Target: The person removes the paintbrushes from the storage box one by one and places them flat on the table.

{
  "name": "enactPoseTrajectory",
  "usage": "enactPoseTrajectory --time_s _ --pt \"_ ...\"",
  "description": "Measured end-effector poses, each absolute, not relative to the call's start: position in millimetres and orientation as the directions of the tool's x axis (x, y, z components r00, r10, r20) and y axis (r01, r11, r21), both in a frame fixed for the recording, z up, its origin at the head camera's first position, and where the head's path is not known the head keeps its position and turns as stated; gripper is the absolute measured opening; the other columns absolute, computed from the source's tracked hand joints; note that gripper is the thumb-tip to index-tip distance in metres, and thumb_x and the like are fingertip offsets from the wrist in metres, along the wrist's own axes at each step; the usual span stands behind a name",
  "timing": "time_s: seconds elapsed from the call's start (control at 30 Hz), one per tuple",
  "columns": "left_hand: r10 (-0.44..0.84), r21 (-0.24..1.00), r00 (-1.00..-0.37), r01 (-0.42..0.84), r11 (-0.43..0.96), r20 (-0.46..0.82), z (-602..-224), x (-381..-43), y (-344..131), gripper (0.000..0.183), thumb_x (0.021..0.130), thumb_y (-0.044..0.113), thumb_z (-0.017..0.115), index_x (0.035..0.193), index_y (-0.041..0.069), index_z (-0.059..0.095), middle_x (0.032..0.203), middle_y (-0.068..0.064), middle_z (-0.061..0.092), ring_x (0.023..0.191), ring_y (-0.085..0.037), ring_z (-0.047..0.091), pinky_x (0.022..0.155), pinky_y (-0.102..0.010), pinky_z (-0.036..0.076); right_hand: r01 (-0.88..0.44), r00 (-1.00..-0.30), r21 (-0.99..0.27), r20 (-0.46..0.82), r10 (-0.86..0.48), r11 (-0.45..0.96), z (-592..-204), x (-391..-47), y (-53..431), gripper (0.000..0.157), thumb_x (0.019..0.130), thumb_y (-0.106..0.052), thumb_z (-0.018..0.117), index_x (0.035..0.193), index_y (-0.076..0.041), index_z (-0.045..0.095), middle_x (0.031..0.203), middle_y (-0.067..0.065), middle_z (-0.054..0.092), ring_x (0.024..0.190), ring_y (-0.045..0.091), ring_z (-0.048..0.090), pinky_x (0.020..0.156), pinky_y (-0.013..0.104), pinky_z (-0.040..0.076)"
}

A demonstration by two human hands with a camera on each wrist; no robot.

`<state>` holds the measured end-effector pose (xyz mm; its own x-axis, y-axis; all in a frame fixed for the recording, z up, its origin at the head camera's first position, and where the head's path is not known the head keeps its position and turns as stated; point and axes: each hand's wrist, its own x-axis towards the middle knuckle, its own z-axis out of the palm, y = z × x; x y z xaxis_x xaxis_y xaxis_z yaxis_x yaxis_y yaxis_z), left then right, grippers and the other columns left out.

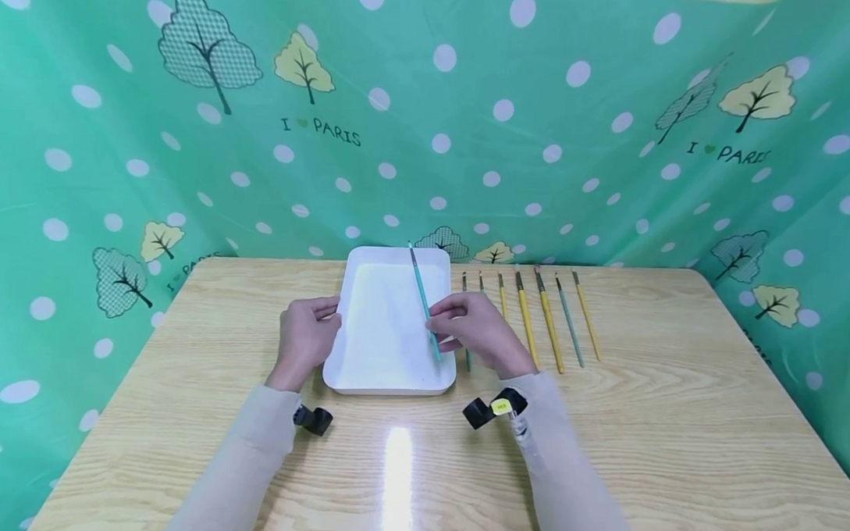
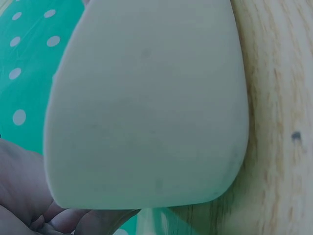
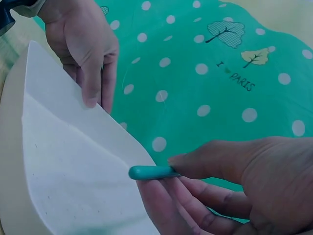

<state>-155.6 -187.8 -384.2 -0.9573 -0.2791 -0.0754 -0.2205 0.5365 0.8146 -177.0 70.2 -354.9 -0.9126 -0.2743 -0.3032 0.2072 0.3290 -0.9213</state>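
Note:
A white rectangular tray (image 1: 388,327) stands on the table, its long sides running away from me. My left hand (image 1: 305,339) grips its left rim; in the right wrist view the thumb (image 3: 92,83) lies at the rim and the fingers are on the outer side. My right hand (image 1: 475,327) pinches a teal paintbrush (image 1: 420,285) between thumb and fingers over the tray's right part. The brush slants, bristles toward the far side, and its rounded handle end (image 3: 146,172) sticks out of the grip. In the left wrist view the tray's outer side (image 2: 146,107) hides most of the hand.
Right of the tray, several paintbrushes with yellow and teal handles lie side by side, such as a thick yellow one (image 1: 549,321) and a teal one (image 1: 570,325). My right hand partly covers some. A green dotted curtain (image 1: 400,171) hangs behind the wooden table (image 1: 672,430).

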Motion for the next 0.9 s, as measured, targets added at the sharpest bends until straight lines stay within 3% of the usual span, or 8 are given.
enactPoseTrajectory --time_s 0.17,0.43,0.9 --pt "-0.284 0.813 -0.956 -0.22 0.539 -0.071 -385.4 -155.9 -188.3 0.034 0.1 0.006 0.058 0.133 0.001 0.066 0.132 -0.02 0.068 0.121 -0.033 0.068 0.095 -0.043 0.061 0.217 -0.909 -0.915 -0.317 -0.271 0.341 -354.1 -176.1 81.1 0.022 0.095 -0.009 0.071 0.116 -0.001 0.066 0.099 0.012 0.067 0.085 0.024 0.069 0.081 0.044 0.066" --pt "-0.286 0.813 -0.955 -0.223 0.538 -0.073 -385.3 -156.2 -188.3 0.034 0.1 0.006 0.058 0.133 0.002 0.066 0.132 -0.019 0.068 0.122 -0.033 0.068 0.096 -0.042 0.061 0.216 -0.911 -0.914 -0.315 -0.265 0.345 -355.9 -177.4 98.8 0.026 0.095 -0.008 0.069 0.119 0.002 0.064 0.1 0.012 0.066 0.084 0.023 0.069 0.076 0.036 0.066" --pt "-0.279 0.811 -0.958 -0.217 0.543 -0.069 -384.4 -155.7 -187.9 0.034 0.1 0.006 0.058 0.132 0.001 0.066 0.131 -0.02 0.069 0.121 -0.033 0.068 0.096 -0.043 0.061 0.224 -0.912 -0.903 -0.327 -0.248 0.367 -355.4 -179.1 133.0 0.035 0.097 -0.01 0.067 0.129 0.005 0.06 0.105 0.013 0.066 0.086 0.021 0.07 0.084 0.043 0.065"
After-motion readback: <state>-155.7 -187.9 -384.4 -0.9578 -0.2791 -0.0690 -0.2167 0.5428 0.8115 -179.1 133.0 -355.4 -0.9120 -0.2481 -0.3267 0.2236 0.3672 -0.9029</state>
